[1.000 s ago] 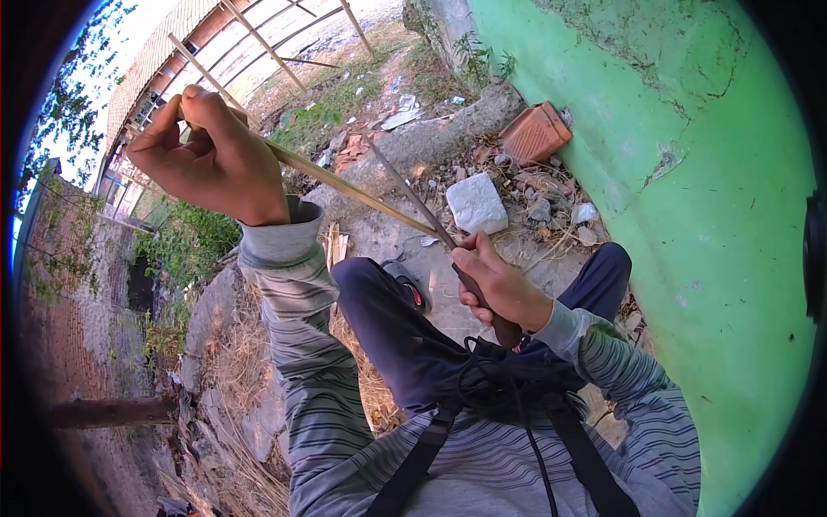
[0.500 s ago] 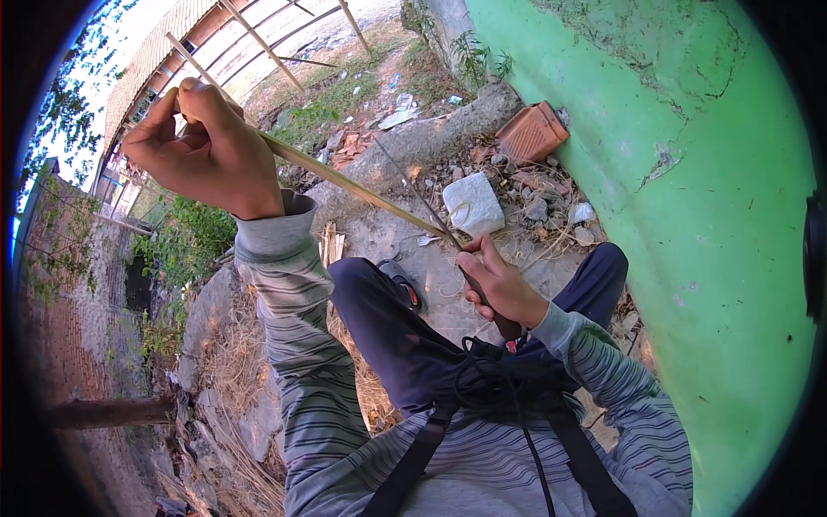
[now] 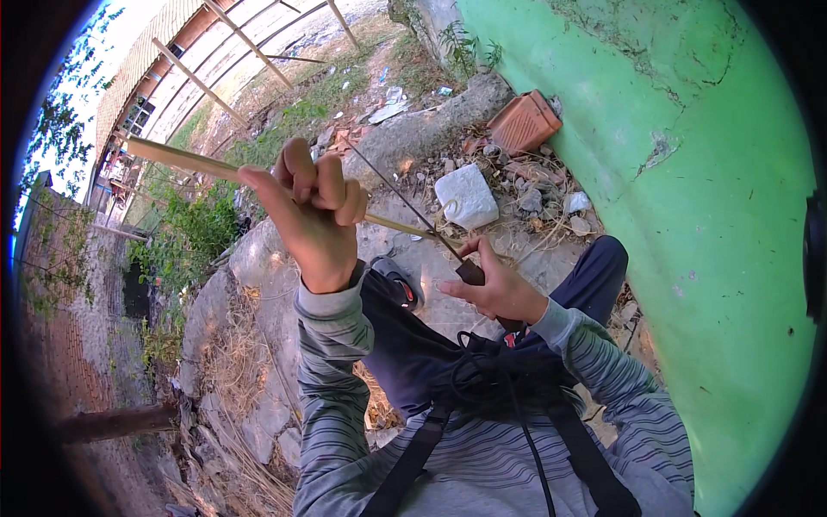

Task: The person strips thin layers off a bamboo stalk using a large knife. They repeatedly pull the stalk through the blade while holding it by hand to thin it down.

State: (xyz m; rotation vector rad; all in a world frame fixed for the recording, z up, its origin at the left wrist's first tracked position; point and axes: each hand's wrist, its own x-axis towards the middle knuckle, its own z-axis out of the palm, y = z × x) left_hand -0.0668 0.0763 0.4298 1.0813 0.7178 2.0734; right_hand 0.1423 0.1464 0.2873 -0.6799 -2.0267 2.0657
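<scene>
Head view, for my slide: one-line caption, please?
Left hand holds a thin bamboo strip; right hand grips a knife.

Left hand (image 3: 312,211): raised, fist closed round a long pale bamboo strip (image 3: 185,158) that runs out past it to the left.
Right hand (image 3: 495,289): lower, gripping the dark handle of a knife (image 3: 469,271); thin blade slants up and left, meeting the strip between the hands.
Beyond right hand: white stone block (image 3: 466,196), orange brick (image 3: 523,121), rubble.
Right of right hand: green wall (image 3: 689,215).
</scene>
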